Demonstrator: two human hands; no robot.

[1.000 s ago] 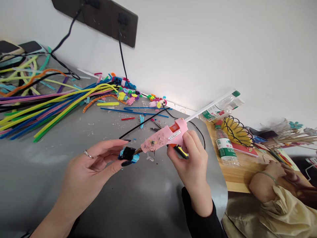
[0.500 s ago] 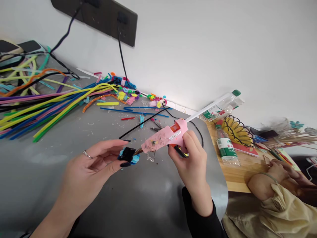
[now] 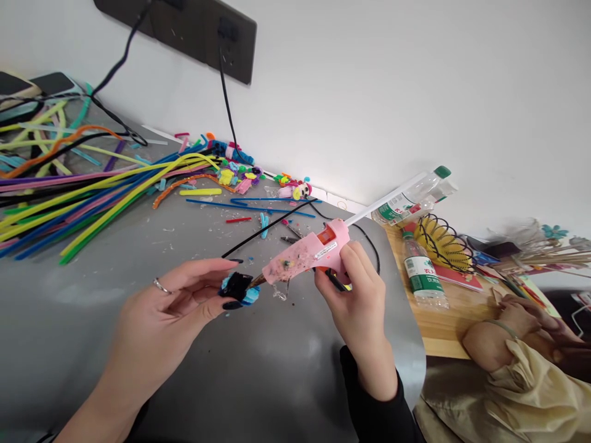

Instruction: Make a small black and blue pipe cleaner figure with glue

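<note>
My left hand (image 3: 170, 307) pinches a small black and blue craft piece (image 3: 239, 289) between thumb and fingers, just above the grey table (image 3: 138, 258). My right hand (image 3: 362, 301) grips the handle of a pink hot glue gun (image 3: 307, 253). Its brown nozzle touches the right side of the craft piece. A white glue stick (image 3: 388, 200) sticks out of the gun's back end, pointing up and right. A black cord runs from the gun across the table.
A pile of coloured pipe cleaners (image 3: 83, 184) covers the table's far left. Small fuzzy figures (image 3: 295, 189) and scraps lie by the wall. Plastic bottles (image 3: 419, 274) and a wire basket (image 3: 441, 243) stand on a wooden table at right, where another person's hands (image 3: 512, 323) rest.
Almost nothing differs. Both hands hold steady with the nozzle against the craft piece; the other person's hands at right have shifted slightly.
</note>
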